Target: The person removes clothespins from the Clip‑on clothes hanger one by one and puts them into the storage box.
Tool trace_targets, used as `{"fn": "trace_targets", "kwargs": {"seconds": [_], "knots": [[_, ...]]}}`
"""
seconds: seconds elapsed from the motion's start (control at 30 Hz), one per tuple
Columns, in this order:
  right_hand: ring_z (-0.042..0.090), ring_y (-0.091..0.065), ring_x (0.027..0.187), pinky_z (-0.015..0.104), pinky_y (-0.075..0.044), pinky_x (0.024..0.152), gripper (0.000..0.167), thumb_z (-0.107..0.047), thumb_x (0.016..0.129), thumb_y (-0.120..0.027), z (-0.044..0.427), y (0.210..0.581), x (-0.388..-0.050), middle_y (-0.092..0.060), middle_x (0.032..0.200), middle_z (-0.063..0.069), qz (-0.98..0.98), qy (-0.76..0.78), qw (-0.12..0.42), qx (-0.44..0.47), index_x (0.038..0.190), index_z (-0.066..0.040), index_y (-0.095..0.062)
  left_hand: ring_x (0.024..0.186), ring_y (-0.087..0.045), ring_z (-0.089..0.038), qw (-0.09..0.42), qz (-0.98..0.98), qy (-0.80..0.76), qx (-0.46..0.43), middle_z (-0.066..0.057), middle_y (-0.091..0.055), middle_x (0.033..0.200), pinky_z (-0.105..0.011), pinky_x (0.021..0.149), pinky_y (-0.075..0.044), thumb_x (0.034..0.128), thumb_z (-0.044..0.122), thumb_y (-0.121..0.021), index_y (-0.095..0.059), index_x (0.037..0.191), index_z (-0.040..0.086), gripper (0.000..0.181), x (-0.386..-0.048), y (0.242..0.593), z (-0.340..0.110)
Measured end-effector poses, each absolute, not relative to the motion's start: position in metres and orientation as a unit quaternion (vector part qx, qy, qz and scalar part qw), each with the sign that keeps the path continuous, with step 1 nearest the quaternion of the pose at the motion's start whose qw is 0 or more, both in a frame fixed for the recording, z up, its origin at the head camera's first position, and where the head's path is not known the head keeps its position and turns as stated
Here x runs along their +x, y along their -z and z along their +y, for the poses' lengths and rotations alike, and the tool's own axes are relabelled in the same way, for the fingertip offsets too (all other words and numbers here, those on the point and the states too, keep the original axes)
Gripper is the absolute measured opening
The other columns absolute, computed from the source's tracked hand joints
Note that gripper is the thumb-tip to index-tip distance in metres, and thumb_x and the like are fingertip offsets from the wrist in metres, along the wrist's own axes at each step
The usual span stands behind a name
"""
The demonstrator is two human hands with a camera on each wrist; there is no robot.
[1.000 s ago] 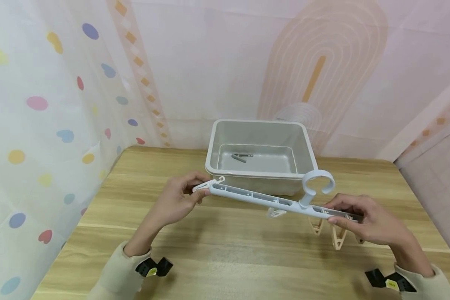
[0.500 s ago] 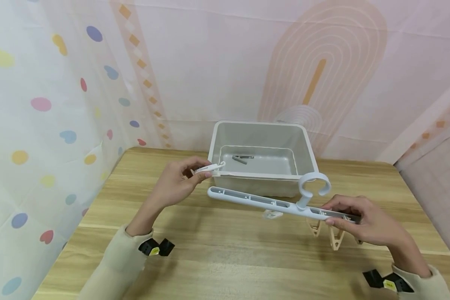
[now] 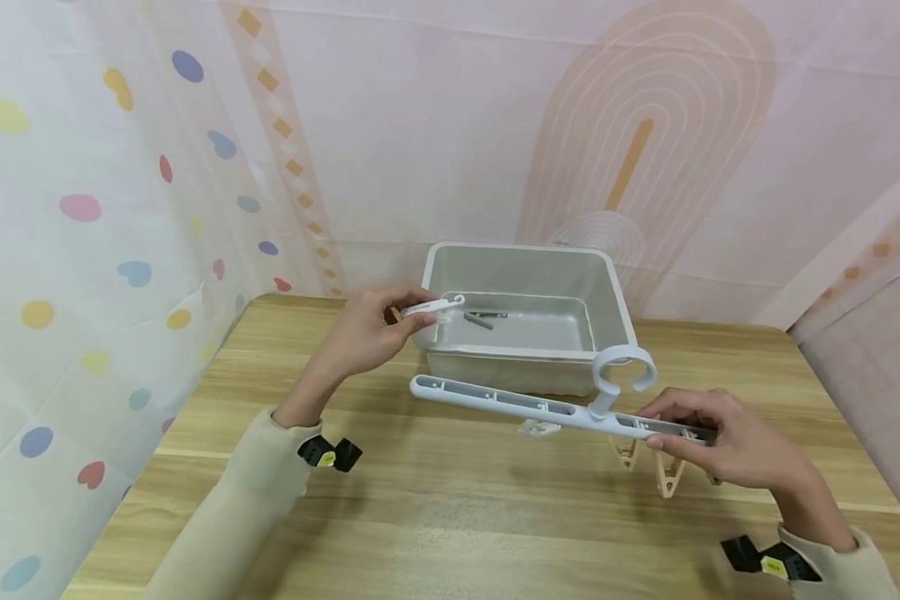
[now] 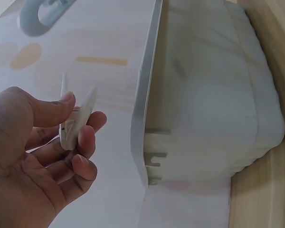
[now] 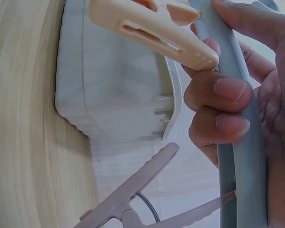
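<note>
While my right fingers (image 3: pixel 678 447) hold the hanger (image 3: pixel 487 400), my left fingers (image 3: pixel 417 322) pinch the white clip (image 3: pixel 438 306), hook pointing right, above the left rim of the bin (image 3: pixel 510 369) near the table's back edge (image 3: pixel 330 307).

I make it one grey bin (image 3: pixel 525 356) on one tabletop (image 3: pixel 420 533). In the bin lie grey clip pieces (image 3: pixel 480 321), one clip or two, I can't tell. Two white clips: one white clip (image 3: pixel 438 307) over the bin's left end, one hanging white clip (image 3: pixel 538 427) in front of the bin. Also in front of it, one hanger bar (image 3: pixel 495 402) with one hook (image 3: pixel 624 351). To the bin's front right, two beige clips (image 3: pixel 666 490) in plain sight, a possible third mostly hidden. Two hands: the left hand (image 3: pixel 367 329) at the bin's left end, the right hand (image 3: pixel 727 442) to its front right.
</note>
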State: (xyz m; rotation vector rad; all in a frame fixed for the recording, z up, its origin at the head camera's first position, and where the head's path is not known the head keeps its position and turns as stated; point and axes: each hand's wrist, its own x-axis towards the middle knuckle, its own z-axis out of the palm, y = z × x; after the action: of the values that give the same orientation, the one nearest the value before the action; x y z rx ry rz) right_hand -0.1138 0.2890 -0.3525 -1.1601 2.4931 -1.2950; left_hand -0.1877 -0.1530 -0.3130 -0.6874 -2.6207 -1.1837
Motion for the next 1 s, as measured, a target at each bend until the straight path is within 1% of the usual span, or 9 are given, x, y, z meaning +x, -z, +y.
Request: {"fn": "trace_targets", "kwargs": {"seconds": [0.03, 0.17, 0.3, 0.4, 0.53, 0.73, 0.87, 1.0], "knots": [[-0.002, -0.048, 0.057, 0.018, -0.042, 0.047, 0.036, 0.009, 0.09, -0.071, 0.288, 0.352, -0.114, -0.067, 0.074, -0.002, 0.817, 0.428, 0.051, -0.382, 0.112, -0.019, -0.07, 0.064, -0.057, -0.018, 0.091, -0.883, 0.398, -0.233, -0.004, -0.073, 0.088, -0.025, 0.057, -0.047, 0.0936, 0.015, -0.076, -0.076, 0.11, 0.009, 0.017, -0.19, 0.312, -0.152], [0.0, -0.05, 0.057, 0.018, -0.043, 0.048, 0.035, 0.008, 0.09, -0.071, 0.286, 0.351, -0.113, -0.067, 0.075, -0.004, 0.815, 0.433, 0.048, -0.382, 0.112, -0.019, -0.07, 0.064, -0.058, -0.018, 0.1, -0.882, 0.39, -0.246, -0.006, -0.072, 0.085, -0.025, 0.056, -0.046, 0.0937, 0.015, -0.076, -0.076, 0.107, 0.006, 0.016, -0.201, 0.308, -0.149], [0.0, -0.052, 0.059, 0.019, -0.044, 0.048, 0.035, 0.008, 0.089, -0.071, 0.285, 0.352, -0.114, -0.068, 0.077, -0.007, 0.815, 0.435, 0.049, -0.381, 0.112, -0.019, -0.07, 0.066, -0.059, -0.017, 0.109, -0.885, 0.373, -0.257, -0.006, -0.073, 0.084, -0.026, 0.058, -0.047, 0.0932, 0.014, -0.076, -0.076, 0.104, 0.007, 0.013, -0.211, 0.307, -0.147], [0.0, -0.052, 0.059, 0.019, -0.044, 0.048, 0.035, 0.008, 0.089, -0.072, 0.284, 0.352, -0.115, -0.068, 0.078, -0.007, 0.814, 0.436, 0.05, -0.381, 0.112, -0.018, -0.07, 0.07, -0.059, -0.018, 0.103, -0.891, 0.358, -0.26, -0.006, -0.073, 0.086, -0.028, 0.062, -0.046, 0.0937, 0.014, -0.076, -0.076, 0.105, 0.006, 0.014, -0.218, 0.305, -0.145], [0.0, -0.051, 0.059, 0.019, -0.043, 0.048, 0.035, 0.009, 0.089, -0.072, 0.284, 0.352, -0.116, -0.068, 0.077, -0.005, 0.812, 0.438, 0.051, -0.383, 0.113, -0.018, -0.07, 0.078, -0.061, -0.021, 0.077, -0.902, 0.343, -0.252, -0.009, -0.076, 0.096, -0.03, 0.068, -0.046, 0.096, 0.013, -0.073, -0.075, 0.109, 0.005, 0.016, -0.228, 0.307, -0.143], [0.0, -0.05, 0.057, 0.018, -0.042, 0.046, 0.034, 0.007, 0.09, -0.071, 0.283, 0.351, -0.115, -0.067, 0.075, 0.0, 0.814, 0.437, 0.051, -0.38, 0.112, -0.019, -0.07, 0.09, -0.067, -0.026, 0.045, -0.909, 0.346, -0.228, -0.013, -0.074, 0.115, -0.035, 0.074, -0.054, 0.0989, 0.015, -0.069, -0.071, 0.121, 0.004, 0.025, -0.236, 0.312, -0.147], [-0.001, -0.049, 0.057, 0.019, -0.042, 0.046, 0.034, 0.006, 0.09, -0.072, 0.283, 0.352, -0.115, -0.067, 0.075, -0.005, 0.818, 0.436, 0.05, -0.371, 0.111, -0.02, -0.07, 0.098, -0.068, -0.027, 0.046, -0.904, 0.365, -0.219, -0.012, -0.071, 0.124, -0.039, 0.078, -0.056, 0.0995, 0.02, -0.069, -0.068, 0.127, 0.005, 0.031, -0.235, 0.313, -0.151], [-0.001, -0.049, 0.057, 0.02, -0.042, 0.046, 0.034, 0.006, 0.09, -0.072, 0.284, 0.352, -0.115, -0.067, 0.076, -0.009, 0.824, 0.432, 0.048, -0.363, 0.111, -0.021, -0.07, 0.104, -0.069, -0.027, 0.05, -0.894, 0.391, -0.213, -0.009, -0.07, 0.127, -0.042, 0.083, -0.057, 0.0993, 0.027, -0.07, -0.066, 0.129, 0.008, 0.036, -0.231, 0.315, -0.155]]}}
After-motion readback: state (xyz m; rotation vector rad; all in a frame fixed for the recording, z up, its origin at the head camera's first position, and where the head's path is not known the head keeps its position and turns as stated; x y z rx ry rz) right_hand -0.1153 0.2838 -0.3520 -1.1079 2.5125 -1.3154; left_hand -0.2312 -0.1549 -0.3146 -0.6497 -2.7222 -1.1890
